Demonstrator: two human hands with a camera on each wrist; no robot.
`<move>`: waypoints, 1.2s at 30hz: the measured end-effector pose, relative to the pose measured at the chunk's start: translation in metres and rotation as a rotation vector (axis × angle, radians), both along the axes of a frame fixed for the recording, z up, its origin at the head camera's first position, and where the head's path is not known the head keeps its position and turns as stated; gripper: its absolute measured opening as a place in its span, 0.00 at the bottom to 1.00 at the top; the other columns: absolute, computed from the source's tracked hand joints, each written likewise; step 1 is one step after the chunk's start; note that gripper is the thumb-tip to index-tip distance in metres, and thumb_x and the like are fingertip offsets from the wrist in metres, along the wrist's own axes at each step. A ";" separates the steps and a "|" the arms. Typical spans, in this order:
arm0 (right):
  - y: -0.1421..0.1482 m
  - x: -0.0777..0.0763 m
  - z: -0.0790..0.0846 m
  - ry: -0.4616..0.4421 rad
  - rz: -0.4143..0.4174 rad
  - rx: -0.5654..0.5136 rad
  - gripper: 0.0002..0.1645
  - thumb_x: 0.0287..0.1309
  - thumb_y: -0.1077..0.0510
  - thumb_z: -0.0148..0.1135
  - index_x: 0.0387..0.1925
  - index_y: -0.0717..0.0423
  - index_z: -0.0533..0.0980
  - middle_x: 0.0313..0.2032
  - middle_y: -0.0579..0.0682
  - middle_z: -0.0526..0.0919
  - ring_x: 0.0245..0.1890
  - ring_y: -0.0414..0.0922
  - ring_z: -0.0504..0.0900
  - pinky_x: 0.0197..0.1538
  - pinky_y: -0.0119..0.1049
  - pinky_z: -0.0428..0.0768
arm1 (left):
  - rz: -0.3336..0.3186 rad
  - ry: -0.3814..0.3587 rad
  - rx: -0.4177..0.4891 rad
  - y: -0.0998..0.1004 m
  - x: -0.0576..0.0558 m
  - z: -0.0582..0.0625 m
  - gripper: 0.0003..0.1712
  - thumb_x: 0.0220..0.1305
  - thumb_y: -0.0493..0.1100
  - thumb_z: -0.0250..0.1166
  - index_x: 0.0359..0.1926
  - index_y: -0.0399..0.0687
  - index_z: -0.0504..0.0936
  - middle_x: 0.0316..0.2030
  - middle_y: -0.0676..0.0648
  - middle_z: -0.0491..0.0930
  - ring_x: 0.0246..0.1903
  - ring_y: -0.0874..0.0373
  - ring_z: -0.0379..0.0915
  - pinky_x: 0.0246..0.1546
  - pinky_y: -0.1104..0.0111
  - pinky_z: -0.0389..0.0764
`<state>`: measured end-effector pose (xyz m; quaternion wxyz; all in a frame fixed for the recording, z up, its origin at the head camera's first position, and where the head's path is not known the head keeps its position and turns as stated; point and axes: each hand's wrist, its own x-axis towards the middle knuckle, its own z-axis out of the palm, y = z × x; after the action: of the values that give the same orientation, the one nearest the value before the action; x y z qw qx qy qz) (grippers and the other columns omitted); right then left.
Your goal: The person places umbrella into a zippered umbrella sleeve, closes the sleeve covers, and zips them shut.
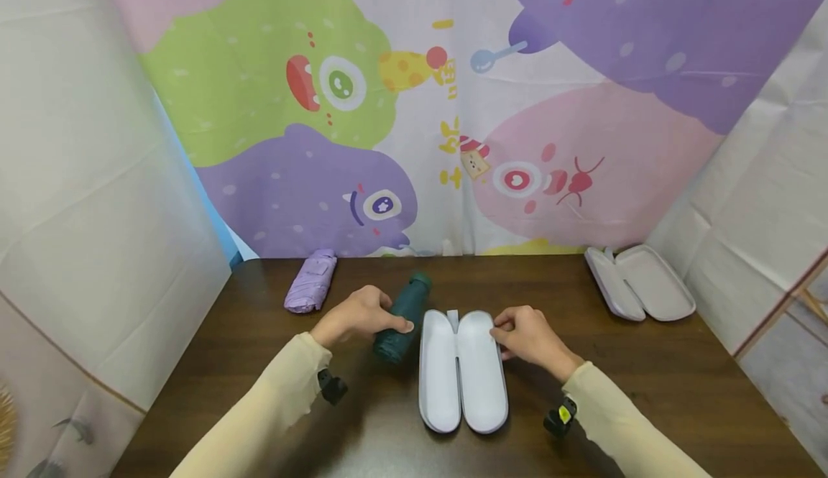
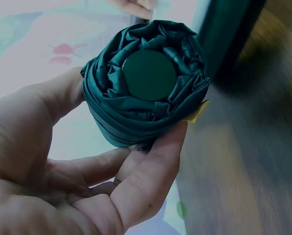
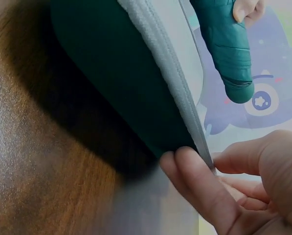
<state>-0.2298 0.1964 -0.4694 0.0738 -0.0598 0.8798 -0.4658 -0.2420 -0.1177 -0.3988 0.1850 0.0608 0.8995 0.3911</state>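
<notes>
My left hand (image 1: pixel 359 315) grips a folded dark green umbrella (image 1: pixel 391 346), which is tilted beside the left edge of an open case (image 1: pixel 483 381). In the left wrist view the round end cap (image 2: pixel 149 75) of the umbrella faces the camera, with gathered cloth around it and the fingers and thumb wrapped about its side. My right hand (image 1: pixel 532 336) pinches the upper right rim of the case. The right wrist view shows the case's green outer shell (image 3: pixel 106 73) and pale zipped edge (image 3: pixel 168 66) between fingers and thumb. Its two pale halves lie spread side by side.
A folded purple umbrella (image 1: pixel 312 282) lies at the back left of the dark wooden table (image 1: pixel 556 442). Another open pale case (image 1: pixel 660 284) sits at the back right. Behind the table hangs a cartoon-printed curtain (image 1: pixel 446 226), with white cloth at both sides.
</notes>
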 end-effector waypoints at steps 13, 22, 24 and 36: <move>0.003 -0.001 0.001 0.021 0.002 -0.003 0.13 0.64 0.66 0.66 0.47 0.72 0.82 0.31 0.55 0.87 0.22 0.43 0.86 0.29 0.40 0.87 | -0.051 -0.015 0.069 0.026 0.009 -0.002 0.23 0.53 0.48 0.80 0.39 0.34 0.83 0.33 0.42 0.83 0.26 0.57 0.82 0.32 0.59 0.88; 0.000 -0.002 0.004 0.023 -0.011 0.002 0.15 0.63 0.66 0.66 0.48 0.73 0.81 0.30 0.55 0.87 0.21 0.43 0.86 0.30 0.43 0.88 | -0.057 0.020 0.005 0.039 0.019 -0.012 0.22 0.51 0.51 0.81 0.33 0.38 0.84 0.29 0.44 0.83 0.23 0.57 0.82 0.30 0.55 0.88; -0.001 -0.002 0.004 0.028 -0.001 0.006 0.15 0.63 0.66 0.66 0.48 0.73 0.81 0.30 0.54 0.87 0.20 0.42 0.86 0.30 0.42 0.88 | -0.058 0.026 -0.024 0.042 0.022 -0.014 0.22 0.50 0.52 0.82 0.30 0.38 0.84 0.27 0.44 0.82 0.20 0.57 0.81 0.28 0.55 0.88; -0.004 -0.001 0.007 0.029 -0.003 0.008 0.13 0.62 0.67 0.67 0.47 0.70 0.81 0.28 0.53 0.86 0.19 0.42 0.85 0.30 0.43 0.88 | -0.029 0.068 -0.140 0.058 0.033 -0.028 0.25 0.49 0.52 0.82 0.29 0.37 0.80 0.23 0.44 0.79 0.16 0.55 0.78 0.21 0.58 0.85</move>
<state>-0.2307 0.1925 -0.4628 0.0604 -0.0651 0.8826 -0.4616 -0.2093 -0.0600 -0.4264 0.1638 0.0737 0.9294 0.3223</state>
